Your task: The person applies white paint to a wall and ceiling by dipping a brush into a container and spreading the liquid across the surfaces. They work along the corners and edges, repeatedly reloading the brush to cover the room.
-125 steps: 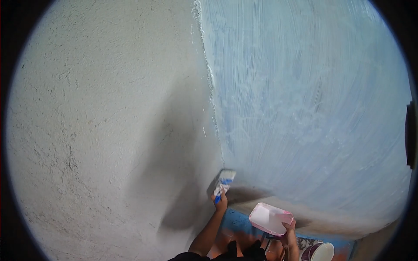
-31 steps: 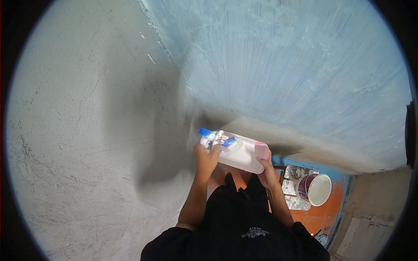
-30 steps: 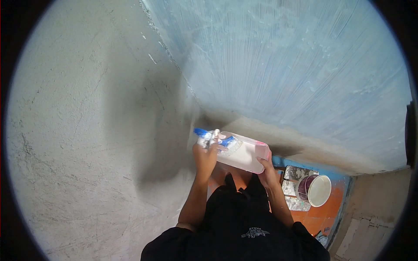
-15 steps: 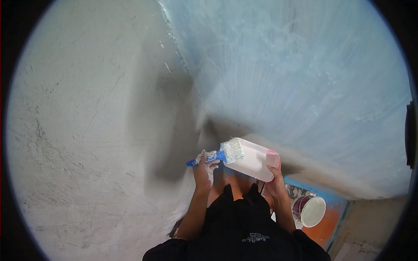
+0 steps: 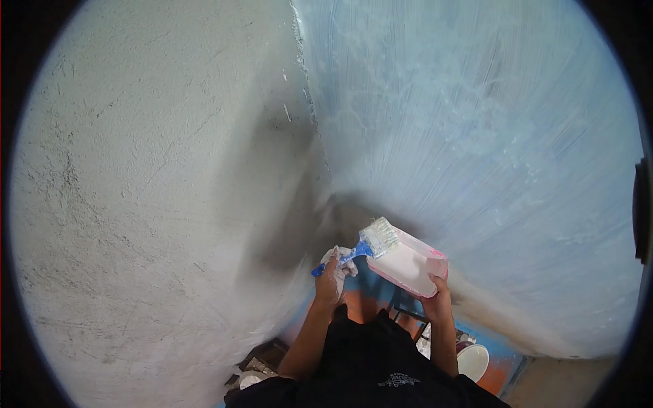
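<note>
Evidently, the blue wall [image 5: 442,102] is showing streaky pale brushwork across much of its face, while its brownish lower strip [image 5: 486,317] is looking largely uncoated. The grey wall [image 5: 136,170] is looking mostly bare, carrying only a few white dabs [image 5: 287,112] near the corner; how finished the 2 walls are, you can't be telling from this view

Your left hand [image 5: 328,281] is grasping the paintbrush [image 5: 367,246] by its blue handle, fingers whitened and curled around it. Its bristles are overlapping the tray's corner, though contact is staying unclear. Your right hand [image 5: 439,298] is gripping the pink-edged tray [image 5: 398,286] at its near end, thumb over the rim, with white paint [image 5: 403,264] lying inside

Your shadow is darkening the corner, and a bucket [image 5: 474,362] is standing beyond your right forearm, partly hidden
</note>
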### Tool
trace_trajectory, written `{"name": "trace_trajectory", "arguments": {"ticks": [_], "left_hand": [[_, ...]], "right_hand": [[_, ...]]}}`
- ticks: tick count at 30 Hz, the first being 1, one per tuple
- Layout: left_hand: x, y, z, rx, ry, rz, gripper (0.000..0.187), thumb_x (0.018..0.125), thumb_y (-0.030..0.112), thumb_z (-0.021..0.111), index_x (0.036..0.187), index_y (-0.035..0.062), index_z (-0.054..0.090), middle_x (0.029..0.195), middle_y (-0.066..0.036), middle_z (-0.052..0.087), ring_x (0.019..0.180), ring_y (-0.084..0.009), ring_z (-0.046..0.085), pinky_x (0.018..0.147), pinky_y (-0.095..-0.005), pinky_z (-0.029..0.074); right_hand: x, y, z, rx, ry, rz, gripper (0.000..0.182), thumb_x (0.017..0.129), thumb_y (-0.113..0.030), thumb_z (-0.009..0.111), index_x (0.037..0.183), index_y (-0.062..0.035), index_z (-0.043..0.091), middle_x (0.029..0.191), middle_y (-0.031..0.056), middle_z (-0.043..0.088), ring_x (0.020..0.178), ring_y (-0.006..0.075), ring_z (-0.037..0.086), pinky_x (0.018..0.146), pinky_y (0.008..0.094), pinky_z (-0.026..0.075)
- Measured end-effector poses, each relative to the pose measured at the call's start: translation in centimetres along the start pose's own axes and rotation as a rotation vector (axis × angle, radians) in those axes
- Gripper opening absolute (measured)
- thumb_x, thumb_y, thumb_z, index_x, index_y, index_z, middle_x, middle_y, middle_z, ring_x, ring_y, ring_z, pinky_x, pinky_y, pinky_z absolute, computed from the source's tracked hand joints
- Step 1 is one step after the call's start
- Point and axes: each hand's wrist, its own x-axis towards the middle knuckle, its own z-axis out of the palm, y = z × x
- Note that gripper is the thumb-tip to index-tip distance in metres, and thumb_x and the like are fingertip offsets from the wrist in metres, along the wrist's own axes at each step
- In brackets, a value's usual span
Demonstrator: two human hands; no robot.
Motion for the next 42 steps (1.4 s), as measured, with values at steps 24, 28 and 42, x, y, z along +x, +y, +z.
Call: {"name": "trace_trajectory", "arguments": {"ticks": [24, 28, 42], "left_hand": [[9.1, -14.2, -9.9, 0.444, 0.394, 0.035, 0.043, 0.101, 0.038, 0.049, 0.124, 0.0025, 0.057, 0.103, -0.011, 0.070, 0.091, -0.0181, 0.067, 0.072, -0.0307, 0.051], [9.9, -12.0, -8.0, 0.742, 0.421, 0.066, 0.034, 0.099, 0.033, 0.053, 0.105, 0.0026, 0.065, 0.082, -0.007, 0.071, 0.071, -0.0150, 0.066, 0.062, -0.0290, 0.050], [13.6, 20.1, 26.7, 0.830, 0.216, 1.019, 0.027, 0.088, 0.025, 0.066, 0.080, 0.0005, 0.058, 0.068, -0.013, 0.061, 0.062, -0.0282, 0.061, 0.057, -0.0386, 0.046]], "right_hand": [[0.3, -3.1, -3.2, 0.007, 0.131, -0.009, 0.064, 0.087, -0.023, 0.057, 0.146, -0.0141, 0.032, 0.140, 0.0117, 0.046, 0.126, 0.0321, 0.049, 0.098, 0.0555, 0.045], [0.7, -2.7, -3.7, 0.003, 0.117, -0.014, 0.063, 0.087, -0.022, 0.056, 0.144, -0.0178, 0.030, 0.138, 0.0112, 0.044, 0.125, 0.0317, 0.049, 0.093, 0.0532, 0.048], [0.5, -2.0, -3.9, 0.013, 0.037, -0.052, 0.062, 0.088, -0.021, 0.055, 0.144, -0.0187, 0.030, 0.139, 0.0123, 0.043, 0.126, 0.0353, 0.047, 0.094, 0.0589, 0.048]]}}
